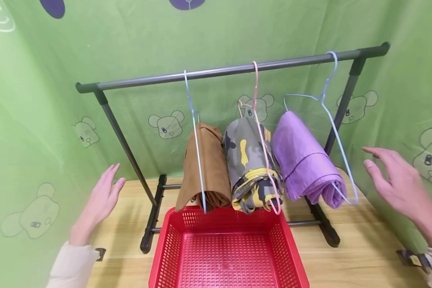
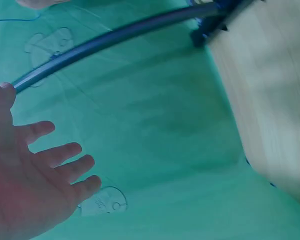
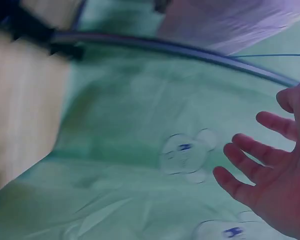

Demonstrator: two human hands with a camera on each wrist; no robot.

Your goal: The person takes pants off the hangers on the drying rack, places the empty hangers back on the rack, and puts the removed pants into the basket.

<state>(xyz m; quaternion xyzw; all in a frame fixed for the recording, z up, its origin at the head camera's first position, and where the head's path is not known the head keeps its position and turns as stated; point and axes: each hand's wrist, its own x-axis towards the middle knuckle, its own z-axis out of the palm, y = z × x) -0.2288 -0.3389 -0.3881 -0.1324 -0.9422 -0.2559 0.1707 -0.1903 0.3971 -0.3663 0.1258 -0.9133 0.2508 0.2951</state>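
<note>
Three folded garments hang on wire hangers from a dark metal rack. Brown trousers or similar cloth hang on a blue hanger at the left. A grey and yellow camouflage garment is in the middle on a pink hanger. To the right, a purple garment hangs on another blue hanger. My left hand is held in the air left of the rack, fingers extended, touching nothing. My right hand hovers right of the purple garment, fingers spread and holding nothing.
A red perforated plastic basket stands on the wooden tabletop, in front of the rack and partly below the garments. Black rack feet rest either side of it. Green curtain walls with bear prints enclose the table.
</note>
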